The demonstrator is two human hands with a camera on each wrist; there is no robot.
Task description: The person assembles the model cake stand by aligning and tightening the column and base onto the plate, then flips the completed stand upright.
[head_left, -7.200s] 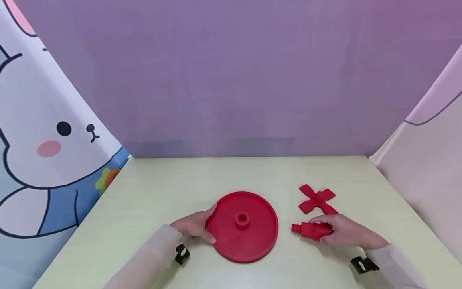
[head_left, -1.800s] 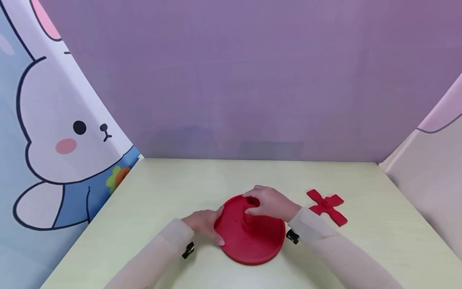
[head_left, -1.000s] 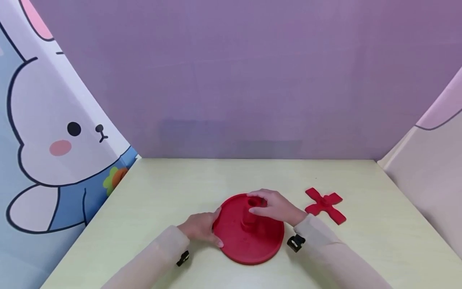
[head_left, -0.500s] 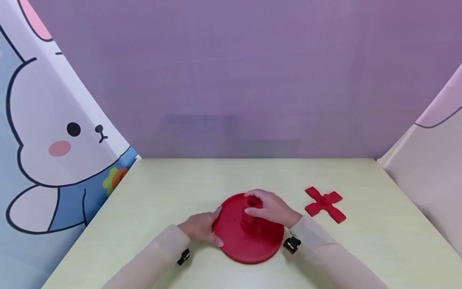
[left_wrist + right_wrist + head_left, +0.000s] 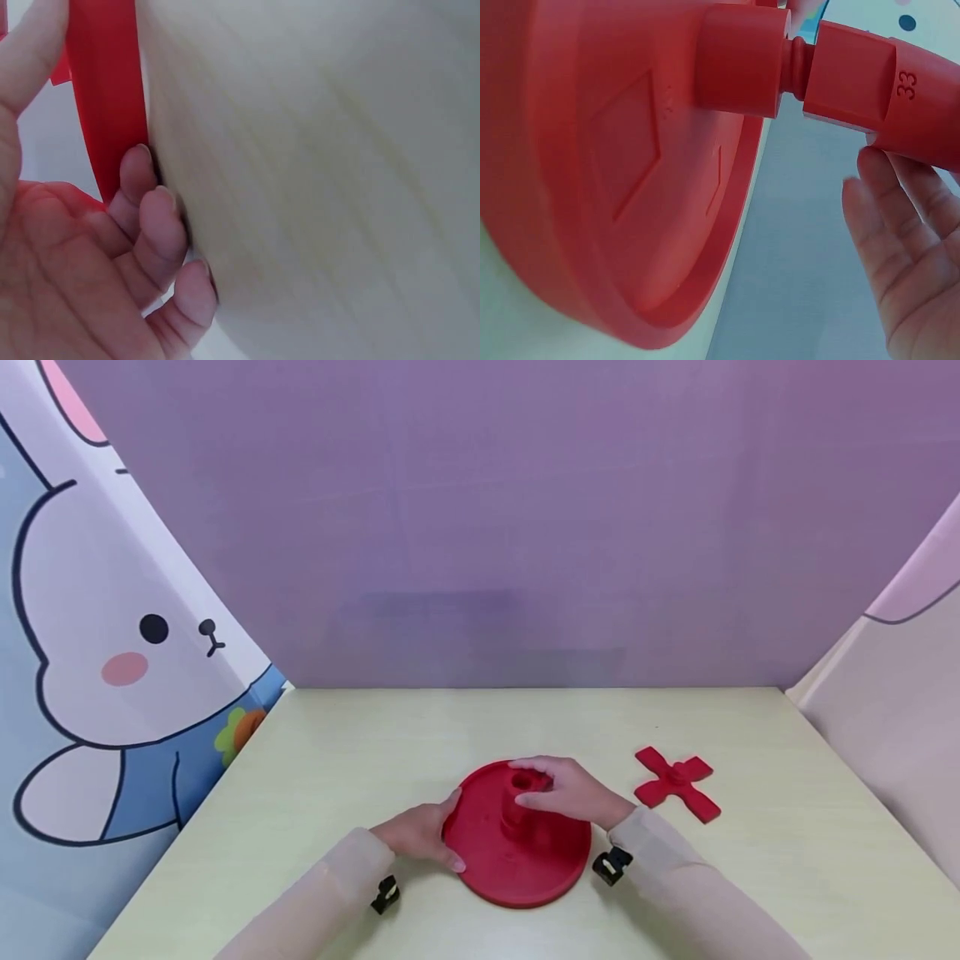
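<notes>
A round red plastic base point(image 5: 517, 881) with a raised rim lies on the table. My left hand point(image 5: 420, 835) grips its left edge, and in the left wrist view the fingertips point(image 5: 161, 214) curl at the rim's underside. My right hand point(image 5: 573, 793) holds a hollow red post point(image 5: 516, 810) upright over the middle of the base, thumb and fingers around its top. In the right wrist view the post point(image 5: 855, 75), marked 33, meets the base's central socket point(image 5: 739, 64), and its narrow grooved neck shows between the two.
To the right of the base, a flat red cross-shaped piece point(image 5: 677, 774) with a small central knob lies on the pale wooden table point(image 5: 375, 727). A purple panel point(image 5: 480, 527) stands along the back, and a cartoon-printed panel point(image 5: 90, 585) on the left.
Since the earliest frame, my right hand has brought the post leftward from the table's right and turned it upright over the base's socket. My left hand stays on the rim; the latest frames differ little.
</notes>
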